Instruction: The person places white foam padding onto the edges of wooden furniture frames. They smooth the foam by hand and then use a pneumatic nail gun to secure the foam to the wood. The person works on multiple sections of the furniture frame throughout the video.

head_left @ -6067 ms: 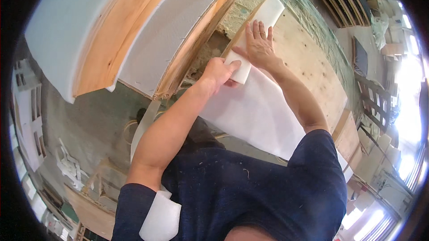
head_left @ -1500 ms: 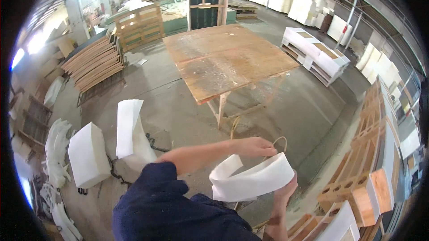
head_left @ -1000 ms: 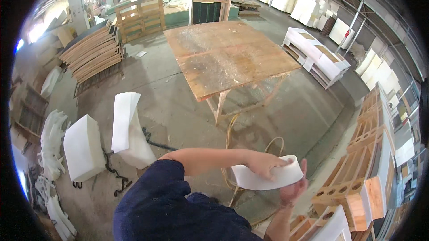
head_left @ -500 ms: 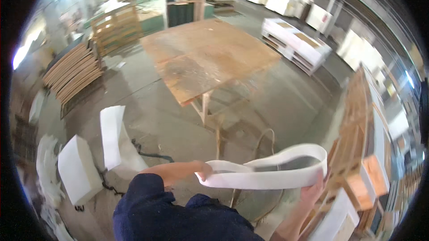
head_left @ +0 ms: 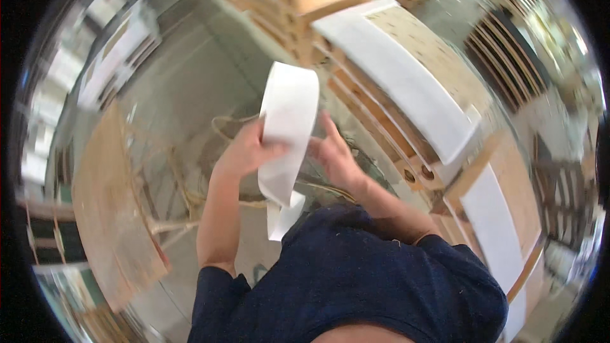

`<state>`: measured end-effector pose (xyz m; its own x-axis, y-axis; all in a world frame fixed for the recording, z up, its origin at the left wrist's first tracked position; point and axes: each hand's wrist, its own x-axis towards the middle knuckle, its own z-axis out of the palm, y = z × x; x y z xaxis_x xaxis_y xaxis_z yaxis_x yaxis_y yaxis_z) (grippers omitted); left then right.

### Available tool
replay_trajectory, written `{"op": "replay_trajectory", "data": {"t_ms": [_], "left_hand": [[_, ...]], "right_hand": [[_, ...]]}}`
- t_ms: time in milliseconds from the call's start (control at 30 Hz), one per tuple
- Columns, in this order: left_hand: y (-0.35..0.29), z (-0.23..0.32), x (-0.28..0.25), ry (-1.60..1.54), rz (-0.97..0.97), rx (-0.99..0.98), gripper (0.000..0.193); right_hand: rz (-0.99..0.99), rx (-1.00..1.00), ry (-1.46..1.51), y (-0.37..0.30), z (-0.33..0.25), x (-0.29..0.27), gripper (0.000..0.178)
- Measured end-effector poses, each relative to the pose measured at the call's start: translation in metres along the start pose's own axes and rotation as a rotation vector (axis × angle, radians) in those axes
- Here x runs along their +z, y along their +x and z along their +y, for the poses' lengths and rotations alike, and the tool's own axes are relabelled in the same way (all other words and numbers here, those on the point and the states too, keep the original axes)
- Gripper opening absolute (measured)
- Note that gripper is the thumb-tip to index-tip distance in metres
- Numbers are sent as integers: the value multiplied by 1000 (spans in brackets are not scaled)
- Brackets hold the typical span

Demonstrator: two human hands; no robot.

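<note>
The left hand (head_left: 244, 150) pinches the white strip (head_left: 291, 104) from nine o'clock. The right hand (head_left: 337, 162) is spread, near its three o'clock.

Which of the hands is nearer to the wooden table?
Left. The left hand grips the white strip on the side toward the wooden table; the right hand is farther from it, with fingers spread, beyond the strip.
</note>
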<state>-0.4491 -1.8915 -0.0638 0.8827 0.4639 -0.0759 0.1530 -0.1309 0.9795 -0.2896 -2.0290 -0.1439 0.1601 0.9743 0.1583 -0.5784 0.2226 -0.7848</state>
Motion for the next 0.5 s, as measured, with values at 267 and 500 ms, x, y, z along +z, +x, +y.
{"op": "replay_trajectory", "data": {"t_ms": [267,500], "left_hand": [[63,-67,79,72,-500,-434,61],[156,-36,158,-451,-408,-215,59]], "right_hand": [[439,-100,-29,-15,-143,-114,29],[642,-123,-327,-35,-189,-159,29]]}}
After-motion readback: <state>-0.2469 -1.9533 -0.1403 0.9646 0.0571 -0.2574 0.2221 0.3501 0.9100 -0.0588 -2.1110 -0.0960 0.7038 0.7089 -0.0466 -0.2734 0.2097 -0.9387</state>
